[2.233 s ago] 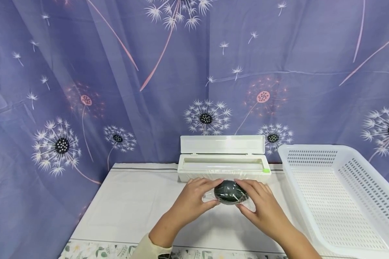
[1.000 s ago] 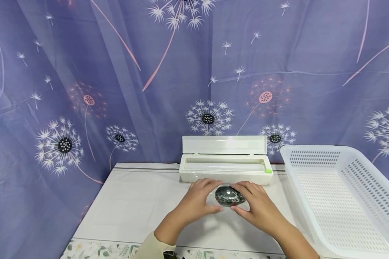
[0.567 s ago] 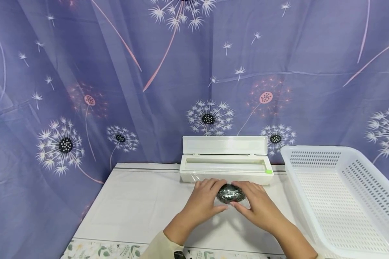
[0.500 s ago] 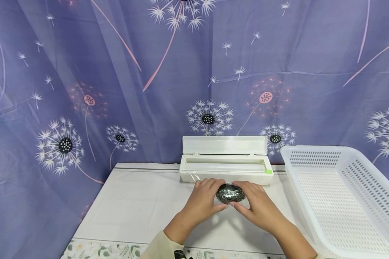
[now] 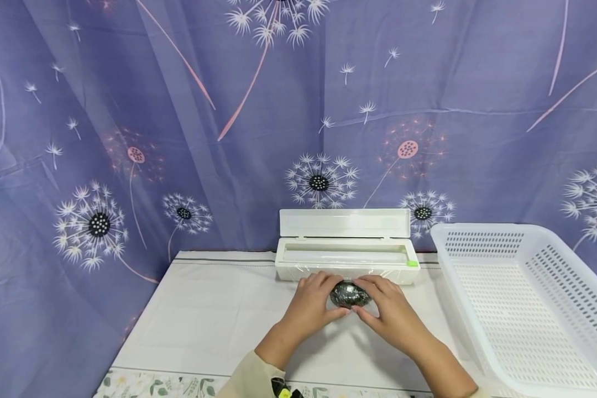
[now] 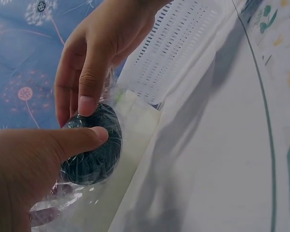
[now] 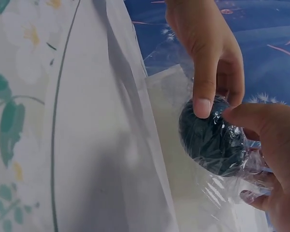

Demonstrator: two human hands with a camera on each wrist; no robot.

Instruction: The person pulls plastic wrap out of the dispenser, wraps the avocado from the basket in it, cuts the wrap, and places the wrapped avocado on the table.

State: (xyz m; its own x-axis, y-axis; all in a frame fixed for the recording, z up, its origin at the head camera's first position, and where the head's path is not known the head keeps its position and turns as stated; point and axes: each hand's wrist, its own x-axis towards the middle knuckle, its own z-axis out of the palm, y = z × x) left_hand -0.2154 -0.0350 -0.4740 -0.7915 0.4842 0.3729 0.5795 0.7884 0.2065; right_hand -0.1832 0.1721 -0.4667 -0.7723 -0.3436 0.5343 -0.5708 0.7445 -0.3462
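A dark green, egg-shaped object (image 5: 349, 294), perhaps a fruit or vegetable, is covered in crinkled clear cling film (image 7: 215, 186). Both hands hold it above the table, just in front of the dispenser. From the left side, my left hand (image 5: 309, 304) grips it with the thumb near the person and the fingers on the far side. My right hand (image 5: 393, 309) grips the other end in the same way. Behind them stands a white cling film dispenser (image 5: 345, 273) with its lid (image 5: 345, 223) up and a film roll (image 5: 345, 256) inside. Film stretches between object and dispenser.
A white perforated plastic basket (image 5: 519, 309) stands at the right of the table. A white cloth (image 5: 194, 315) with a leafy printed border covers the table. Close behind the dispenser hangs a purple dandelion-patterned curtain (image 5: 258, 182).
The film round the object has become more crinkled and covers more of it. Both hands have shifted slightly, turning the object and bringing it a little closer to the dispenser.
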